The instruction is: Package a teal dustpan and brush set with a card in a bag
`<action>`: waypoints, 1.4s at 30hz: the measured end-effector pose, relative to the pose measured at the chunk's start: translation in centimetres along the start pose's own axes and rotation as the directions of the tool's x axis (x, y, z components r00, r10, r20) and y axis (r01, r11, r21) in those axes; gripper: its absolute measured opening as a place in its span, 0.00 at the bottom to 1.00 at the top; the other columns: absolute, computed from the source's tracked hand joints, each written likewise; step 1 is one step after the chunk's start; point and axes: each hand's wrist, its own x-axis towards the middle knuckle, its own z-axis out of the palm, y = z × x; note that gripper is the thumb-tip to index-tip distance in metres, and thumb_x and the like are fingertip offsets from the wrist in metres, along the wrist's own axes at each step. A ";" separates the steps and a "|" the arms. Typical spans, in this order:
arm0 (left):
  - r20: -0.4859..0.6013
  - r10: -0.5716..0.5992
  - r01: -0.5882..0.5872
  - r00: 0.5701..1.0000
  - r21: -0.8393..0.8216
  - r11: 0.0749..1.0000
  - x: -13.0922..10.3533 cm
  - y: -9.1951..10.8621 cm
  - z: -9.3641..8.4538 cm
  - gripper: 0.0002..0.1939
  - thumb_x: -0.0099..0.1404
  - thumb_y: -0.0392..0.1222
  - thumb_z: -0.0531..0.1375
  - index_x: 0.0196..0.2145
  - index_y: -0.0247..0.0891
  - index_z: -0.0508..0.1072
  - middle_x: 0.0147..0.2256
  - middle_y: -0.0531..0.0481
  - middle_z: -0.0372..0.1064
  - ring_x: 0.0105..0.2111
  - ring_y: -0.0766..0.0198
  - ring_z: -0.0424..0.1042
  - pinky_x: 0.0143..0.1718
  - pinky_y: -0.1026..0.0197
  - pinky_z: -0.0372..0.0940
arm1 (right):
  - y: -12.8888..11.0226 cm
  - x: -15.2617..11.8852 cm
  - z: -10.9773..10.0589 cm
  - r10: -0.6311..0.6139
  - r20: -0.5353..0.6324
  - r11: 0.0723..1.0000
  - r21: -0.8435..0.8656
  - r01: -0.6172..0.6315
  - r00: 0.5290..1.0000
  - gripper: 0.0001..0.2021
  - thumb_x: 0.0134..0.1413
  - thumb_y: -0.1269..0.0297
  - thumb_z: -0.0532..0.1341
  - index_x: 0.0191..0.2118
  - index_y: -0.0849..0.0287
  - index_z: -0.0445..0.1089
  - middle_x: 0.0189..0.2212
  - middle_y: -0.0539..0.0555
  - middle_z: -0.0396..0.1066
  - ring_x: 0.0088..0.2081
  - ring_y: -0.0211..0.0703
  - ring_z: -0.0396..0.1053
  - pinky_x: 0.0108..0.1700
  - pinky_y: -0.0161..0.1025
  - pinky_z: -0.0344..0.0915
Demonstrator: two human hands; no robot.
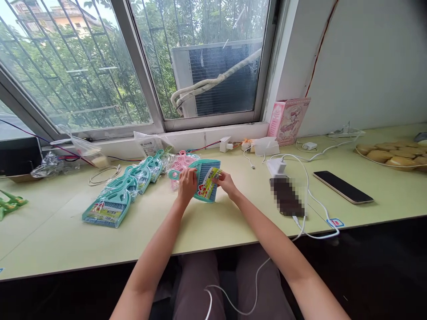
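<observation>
A teal mini dustpan and brush set [207, 180] with a colourful label lies on the pale green table [213, 222] in front of me. My left hand [187, 183] grips its left edge. My right hand [226, 182] pinches its right edge at the label. Behind it lies a pink set [180, 162] in clear wrap. A row of several teal sets [124, 191] stretches to the left, overlapping one another.
A blurred phone [287, 196] on a white cable and a black phone [343, 187] lie to the right. A pink box [287, 120], chargers and cables sit along the window sill. A tray of yellow pieces [393, 154] stands far right. Plastic bags [80, 149] lie at left.
</observation>
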 end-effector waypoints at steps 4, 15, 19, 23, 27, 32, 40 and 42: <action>0.178 0.102 -0.105 0.979 0.006 0.994 -0.2 1.0 -0.2 0.12 0.71 0.38 0.47 0.41 0.40 0.70 0.40 0.42 0.72 0.43 0.55 0.70 0.49 0.51 0.61 | -0.2 0.0 -0.3 0.008 -0.061 1.000 0.002 -0.008 0.998 0.20 0.29 0.60 0.75 0.34 0.59 0.73 0.29 0.51 0.79 0.30 0.41 0.74 0.29 0.33 0.66; -0.223 -0.594 0.403 0.773 -0.550 0.731 1.1 -0.4 -0.8 0.32 0.70 0.64 0.43 0.62 0.40 0.55 0.65 0.33 0.51 0.68 0.50 0.49 0.64 0.43 0.52 | -0.6 0.3 -2.4 0.035 -0.274 0.965 0.260 0.039 0.961 0.19 0.39 0.62 0.71 0.40 0.56 0.69 0.36 0.51 0.78 0.39 0.42 0.76 0.42 0.39 0.74; 0.494 -0.356 0.598 0.793 -0.741 0.305 2.4 -1.9 -1.2 0.38 0.65 0.71 0.45 0.60 0.41 0.62 0.57 0.35 0.67 0.57 0.51 0.68 0.56 0.46 0.64 | -0.2 0.2 -2.1 0.065 -0.254 0.957 0.289 0.012 0.965 0.17 0.41 0.65 0.70 0.40 0.56 0.70 0.37 0.51 0.77 0.39 0.41 0.76 0.43 0.38 0.74; 0.568 -0.210 0.605 0.796 -0.765 0.221 1.8 -0.1 -0.9 0.36 0.61 0.62 0.61 0.61 0.43 0.62 0.51 0.41 0.72 0.50 0.55 0.74 0.52 0.51 0.68 | 0.4 0.1 -1.4 0.125 -0.258 0.962 0.267 -0.054 0.958 0.15 0.43 0.66 0.70 0.38 0.57 0.70 0.37 0.52 0.78 0.39 0.43 0.77 0.43 0.40 0.75; 0.533 -0.287 0.593 0.796 -0.784 0.187 1.4 1.6 -0.2 0.33 0.62 0.60 0.60 0.60 0.43 0.63 0.47 0.44 0.74 0.46 0.58 0.75 0.47 0.53 0.70 | 0.3 0.2 -1.5 0.144 -0.286 0.950 0.309 -0.051 0.947 0.13 0.45 0.67 0.70 0.38 0.57 0.69 0.38 0.53 0.78 0.42 0.43 0.77 0.46 0.40 0.75; 0.453 -0.420 0.572 0.786 -0.790 0.219 1.5 1.1 0.3 0.27 0.65 0.59 0.57 0.56 0.42 0.65 0.44 0.45 0.74 0.42 0.61 0.76 0.45 0.55 0.70 | -0.3 0.3 -2.1 0.138 -0.311 0.937 0.349 -0.022 0.940 0.12 0.47 0.69 0.69 0.38 0.56 0.69 0.39 0.52 0.78 0.44 0.42 0.77 0.47 0.39 0.76; 0.225 -0.595 0.518 0.772 -0.765 0.383 1.9 1.0 0.3 0.10 0.67 0.46 0.59 0.43 0.39 0.68 0.32 0.51 0.70 0.31 0.69 0.70 0.35 0.66 0.64 | 0.0 0.1 -2.0 0.110 -0.231 0.963 0.264 -0.047 0.967 0.13 0.45 0.67 0.71 0.37 0.57 0.69 0.35 0.50 0.77 0.42 0.42 0.77 0.45 0.39 0.76; 0.194 -0.654 0.524 0.731 -0.774 0.356 2.2 0.8 0.3 0.07 0.69 0.44 0.56 0.39 0.38 0.68 0.28 0.52 0.68 0.28 0.70 0.67 0.32 0.67 0.62 | -0.1 0.0 -2.0 0.113 -0.221 0.964 0.259 -0.053 0.969 0.13 0.45 0.67 0.71 0.37 0.57 0.69 0.35 0.50 0.77 0.42 0.42 0.77 0.45 0.39 0.76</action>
